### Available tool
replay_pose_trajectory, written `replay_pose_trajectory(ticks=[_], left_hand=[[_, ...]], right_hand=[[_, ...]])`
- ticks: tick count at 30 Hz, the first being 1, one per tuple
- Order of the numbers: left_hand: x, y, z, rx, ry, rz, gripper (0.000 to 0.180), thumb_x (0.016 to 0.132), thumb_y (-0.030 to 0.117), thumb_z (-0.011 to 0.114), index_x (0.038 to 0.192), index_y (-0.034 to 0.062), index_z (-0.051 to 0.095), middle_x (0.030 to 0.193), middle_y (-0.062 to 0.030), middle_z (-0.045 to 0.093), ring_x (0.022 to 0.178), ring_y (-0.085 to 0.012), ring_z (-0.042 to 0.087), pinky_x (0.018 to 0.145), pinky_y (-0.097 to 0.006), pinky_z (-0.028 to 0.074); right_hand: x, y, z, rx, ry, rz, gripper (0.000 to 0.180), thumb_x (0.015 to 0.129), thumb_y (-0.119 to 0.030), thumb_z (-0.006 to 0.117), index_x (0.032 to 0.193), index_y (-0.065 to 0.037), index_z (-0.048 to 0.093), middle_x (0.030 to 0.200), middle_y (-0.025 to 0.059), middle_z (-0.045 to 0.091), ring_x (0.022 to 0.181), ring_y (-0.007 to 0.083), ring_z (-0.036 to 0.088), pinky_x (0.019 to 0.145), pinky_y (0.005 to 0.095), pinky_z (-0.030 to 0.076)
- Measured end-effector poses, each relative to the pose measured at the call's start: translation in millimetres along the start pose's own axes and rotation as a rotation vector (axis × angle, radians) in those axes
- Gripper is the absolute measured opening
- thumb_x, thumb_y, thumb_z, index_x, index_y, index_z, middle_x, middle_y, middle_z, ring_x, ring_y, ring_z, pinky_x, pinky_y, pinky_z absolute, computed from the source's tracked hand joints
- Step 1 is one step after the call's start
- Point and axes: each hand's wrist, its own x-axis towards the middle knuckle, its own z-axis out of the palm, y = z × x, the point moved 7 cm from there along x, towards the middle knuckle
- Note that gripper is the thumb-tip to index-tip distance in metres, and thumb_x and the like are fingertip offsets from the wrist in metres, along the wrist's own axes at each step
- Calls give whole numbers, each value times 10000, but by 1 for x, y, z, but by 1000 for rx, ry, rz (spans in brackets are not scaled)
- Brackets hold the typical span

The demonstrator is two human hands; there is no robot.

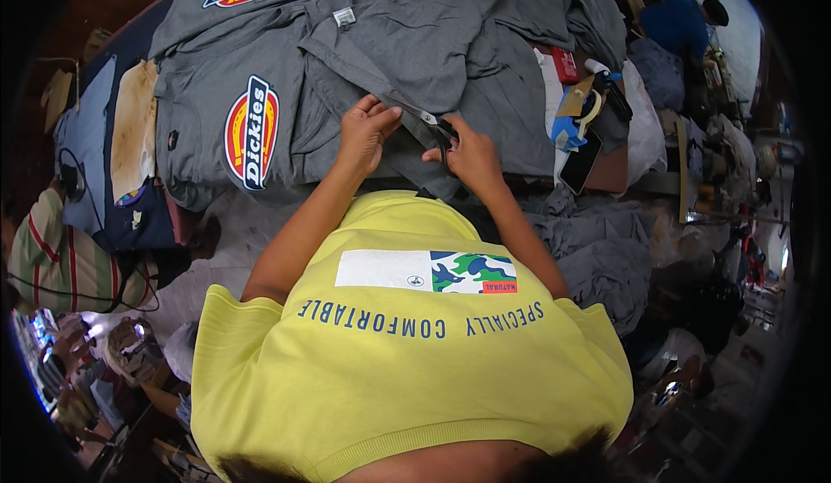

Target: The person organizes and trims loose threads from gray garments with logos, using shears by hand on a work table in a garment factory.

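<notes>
"Where's the cloth?"

"The grey garment [407, 59] lies rumpled in front of the person. The left hand [365, 135] pinches its edge — fingers narrow, nearly meeting. The right hand [472, 156] has its fingers curled round black-handled scissors [429, 119], blades toward the left."

"What might go wrong?"

"A slip could nick those left fingers — or a bunched fold could get cut. Off right, a phone [580, 161] lies near a tape roll [592, 111]."

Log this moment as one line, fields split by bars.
left hand: pinching grey fabric | right hand: gripping scissors | tabletop right: dark phone
</notes>
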Motion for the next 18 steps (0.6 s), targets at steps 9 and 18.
replay_pose_trajectory(ticks=[9,18], left_hand=[[-4,1,0,12,-6,-1,253,769,-26,588,1007,22,516,890,-36,603,807,-114,590,734,-234,492],[-6,-2,-5,42,-9,17,253,756,-35,599,985,32,511,816,-1,578,758,-104,584,713,-234,494]], right_hand=[[7,-12,2,15,20,-64,539,567,-369,763,934,-43,541,641,147,580,616,308,592,531,372,432],[2,-8,4,6,-15,28,581,565,-382,758,989,-55,533,571,131,554,574,307,578,513,374,422]])
